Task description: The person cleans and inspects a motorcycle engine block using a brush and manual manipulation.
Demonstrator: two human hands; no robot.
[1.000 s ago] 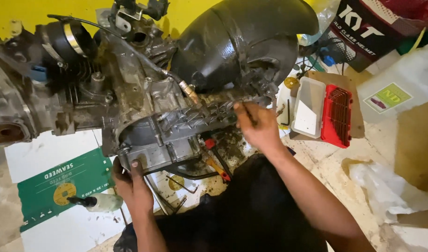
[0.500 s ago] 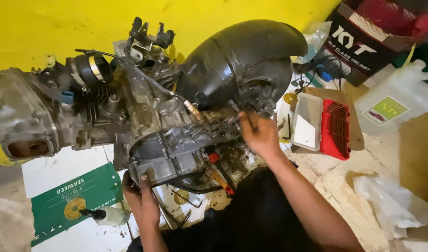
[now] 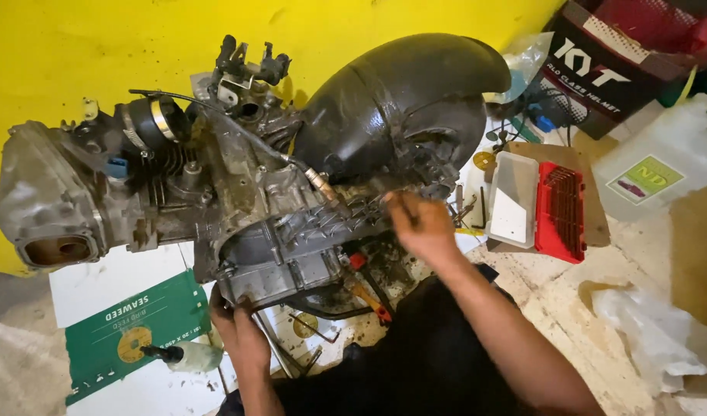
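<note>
Both hands point(image 3: 238, 330) point(image 3: 419, 223) apparently grip the engine's point(image 3: 269, 223) edges.

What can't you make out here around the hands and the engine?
- Head view: right hand is motion-blurred, so whatever its fingers grip on the engine can't be told.
- Left hand: fingertips hidden under the engine's lower edge.
- Tools under the engine: mostly covered by the casing.
- Red tool case: contents too small to identify.
</note>
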